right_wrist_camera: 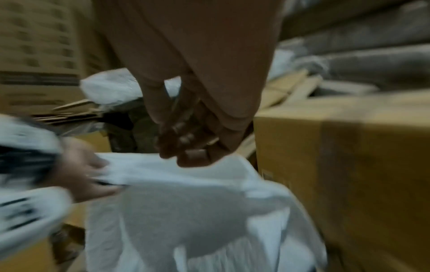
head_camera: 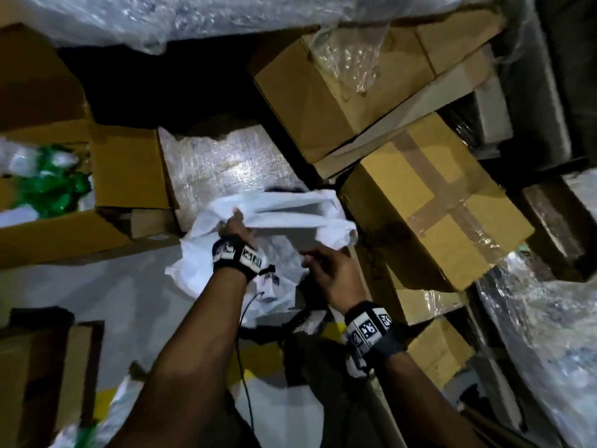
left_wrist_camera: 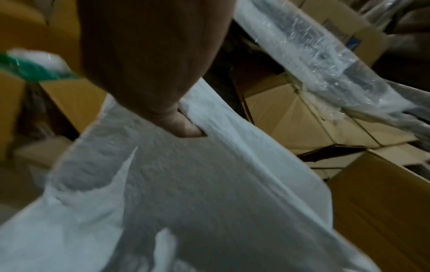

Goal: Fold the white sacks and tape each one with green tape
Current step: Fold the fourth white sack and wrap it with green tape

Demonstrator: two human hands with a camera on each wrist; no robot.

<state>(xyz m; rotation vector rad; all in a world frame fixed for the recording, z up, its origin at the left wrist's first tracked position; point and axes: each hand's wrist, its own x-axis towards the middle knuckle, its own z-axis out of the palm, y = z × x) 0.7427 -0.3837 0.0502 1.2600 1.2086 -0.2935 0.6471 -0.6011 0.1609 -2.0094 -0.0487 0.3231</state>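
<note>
A crumpled white sack (head_camera: 290, 208) hangs in front of me over the floor. My left hand (head_camera: 237, 223) grips its upper left edge; in the left wrist view the thumb (left_wrist_camera: 186, 127) pinches a fold of the sack (left_wrist_camera: 186, 184). My right hand (head_camera: 319, 266) hovers just right of the left hand, fingers loosely curled, holding nothing. In the right wrist view its fingertips (right_wrist_camera: 186, 145) sit just above the sack's top edge (right_wrist_camera: 186, 193), and the left hand (right_wrist_camera: 86, 174) holds that edge at the left. Green and white bundles (head_camera: 48, 182) lie in an open box at the left.
Taped cardboard boxes (head_camera: 436, 202) are stacked close on the right, with more behind (head_camera: 339, 92). A plastic-wrapped bundle (head_camera: 219, 163) lies behind the sack. An open carton (head_camera: 129, 169) stands on the left. Another white sack (head_camera: 281, 412) lies near my legs. Grey floor (head_camera: 97, 292) shows at lower left.
</note>
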